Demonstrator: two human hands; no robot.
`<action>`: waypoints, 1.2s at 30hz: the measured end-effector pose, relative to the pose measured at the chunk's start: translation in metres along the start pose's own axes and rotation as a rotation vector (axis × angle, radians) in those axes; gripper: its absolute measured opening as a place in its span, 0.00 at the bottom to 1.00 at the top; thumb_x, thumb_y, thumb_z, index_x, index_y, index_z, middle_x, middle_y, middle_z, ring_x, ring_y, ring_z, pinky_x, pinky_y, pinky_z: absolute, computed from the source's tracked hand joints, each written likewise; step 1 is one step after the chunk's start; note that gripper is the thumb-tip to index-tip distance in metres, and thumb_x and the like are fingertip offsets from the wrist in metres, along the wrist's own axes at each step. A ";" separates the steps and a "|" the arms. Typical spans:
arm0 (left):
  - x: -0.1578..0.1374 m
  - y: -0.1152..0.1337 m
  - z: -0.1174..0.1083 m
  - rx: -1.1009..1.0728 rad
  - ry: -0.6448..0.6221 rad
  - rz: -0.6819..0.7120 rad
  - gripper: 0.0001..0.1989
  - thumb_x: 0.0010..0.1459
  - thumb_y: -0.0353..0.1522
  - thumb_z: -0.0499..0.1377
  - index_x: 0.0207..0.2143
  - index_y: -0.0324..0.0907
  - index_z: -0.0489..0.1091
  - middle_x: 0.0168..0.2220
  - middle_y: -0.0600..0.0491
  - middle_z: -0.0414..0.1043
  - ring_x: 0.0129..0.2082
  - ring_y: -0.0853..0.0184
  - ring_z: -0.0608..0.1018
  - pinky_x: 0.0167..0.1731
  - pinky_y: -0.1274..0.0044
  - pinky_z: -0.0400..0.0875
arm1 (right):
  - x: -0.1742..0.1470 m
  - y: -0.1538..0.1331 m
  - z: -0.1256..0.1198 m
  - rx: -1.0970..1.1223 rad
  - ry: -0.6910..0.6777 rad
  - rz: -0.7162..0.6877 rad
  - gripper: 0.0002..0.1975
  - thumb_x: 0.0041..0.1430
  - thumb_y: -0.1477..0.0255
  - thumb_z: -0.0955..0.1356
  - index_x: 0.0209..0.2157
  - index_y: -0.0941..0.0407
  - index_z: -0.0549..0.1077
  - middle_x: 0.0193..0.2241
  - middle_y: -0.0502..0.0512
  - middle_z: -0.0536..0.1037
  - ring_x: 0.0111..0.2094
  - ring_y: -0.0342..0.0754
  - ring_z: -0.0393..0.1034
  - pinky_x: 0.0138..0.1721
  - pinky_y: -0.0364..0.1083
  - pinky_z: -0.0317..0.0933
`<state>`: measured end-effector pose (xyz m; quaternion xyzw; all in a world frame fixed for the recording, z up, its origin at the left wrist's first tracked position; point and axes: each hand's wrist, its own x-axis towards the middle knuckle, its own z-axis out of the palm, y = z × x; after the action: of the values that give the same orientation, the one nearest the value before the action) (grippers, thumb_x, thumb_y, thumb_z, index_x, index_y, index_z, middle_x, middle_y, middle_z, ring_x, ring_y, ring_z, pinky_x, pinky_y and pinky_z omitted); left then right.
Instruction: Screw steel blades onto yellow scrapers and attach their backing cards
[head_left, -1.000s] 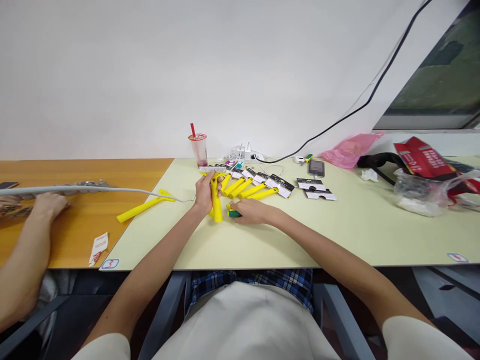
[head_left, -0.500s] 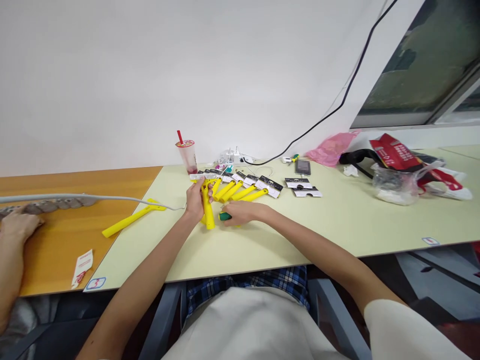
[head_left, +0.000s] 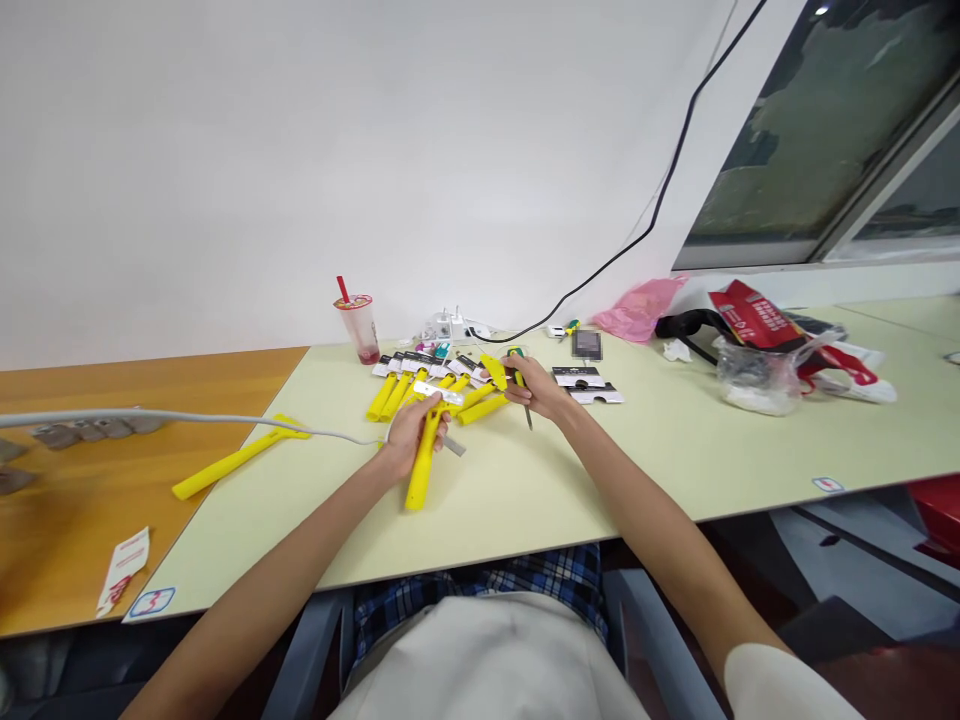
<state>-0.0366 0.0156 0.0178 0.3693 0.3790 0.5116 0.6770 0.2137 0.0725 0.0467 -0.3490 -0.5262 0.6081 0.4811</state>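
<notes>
My left hand is wrapped round a yellow scraper, its handle pointing down toward me. A pale flat strip lies across the scraper's head, and a grey metal blade sticks out beside the fingers. Up and to the right, my right hand is closed on a screwdriver with a green and yellow grip, its shaft pointing down. The same fingers pinch a small flat yellow part. Just behind both hands, several yellow scrapers with black and white cards lie in a row.
Another yellow scraper lies across the seam of the two tables at left. A grey cable crosses to my left hand. A drink cup stands at the back. Cards, a pink bag and plastic wrapping are at right.
My right hand has lifted away from the left, up and rightward, now showing a yellow part with the screwdriver. My left hand tilted the scraper. Another person's hand at far left is gone from view.
</notes>
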 end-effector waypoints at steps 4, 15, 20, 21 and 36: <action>-0.012 -0.018 0.012 0.102 -0.100 -0.105 0.18 0.59 0.43 0.74 0.34 0.39 0.75 0.28 0.49 0.78 0.19 0.71 0.74 0.14 0.81 0.68 | 0.003 0.008 0.000 0.179 0.102 0.009 0.18 0.60 0.63 0.77 0.32 0.52 0.64 0.30 0.53 0.81 0.17 0.34 0.39 0.15 0.38 0.40; -0.018 -0.025 0.014 0.134 -0.106 -0.135 0.16 0.60 0.42 0.73 0.36 0.38 0.78 0.33 0.44 0.84 0.23 0.68 0.79 0.19 0.80 0.72 | 0.001 0.019 0.007 0.271 0.144 0.053 0.22 0.54 0.68 0.82 0.34 0.53 0.66 0.28 0.49 0.78 0.19 0.36 0.52 0.13 0.36 0.43; -0.016 -0.024 0.013 0.140 -0.085 -0.136 0.15 0.60 0.41 0.73 0.38 0.38 0.79 0.35 0.41 0.85 0.26 0.65 0.82 0.23 0.78 0.76 | -0.004 0.017 0.017 0.320 0.120 0.060 0.28 0.47 0.70 0.86 0.36 0.52 0.66 0.23 0.40 0.67 0.18 0.34 0.52 0.13 0.35 0.41; -0.016 -0.024 0.013 0.139 -0.081 -0.135 0.15 0.60 0.41 0.73 0.38 0.38 0.79 0.35 0.41 0.85 0.27 0.64 0.83 0.24 0.77 0.77 | -0.004 0.017 0.018 0.321 0.122 0.061 0.28 0.47 0.70 0.86 0.36 0.52 0.66 0.23 0.39 0.66 0.18 0.34 0.52 0.13 0.35 0.40; -0.011 -0.026 0.007 0.095 -0.073 -0.109 0.15 0.63 0.41 0.72 0.40 0.38 0.79 0.39 0.39 0.86 0.34 0.61 0.86 0.28 0.77 0.79 | -0.006 0.019 0.024 0.238 0.105 0.096 0.23 0.56 0.66 0.83 0.32 0.53 0.66 0.22 0.48 0.69 0.38 0.59 0.88 0.12 0.38 0.40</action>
<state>-0.0219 -0.0013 -0.0012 0.3984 0.3973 0.4414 0.6990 0.1889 0.0603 0.0323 -0.3454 -0.4071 0.6695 0.5165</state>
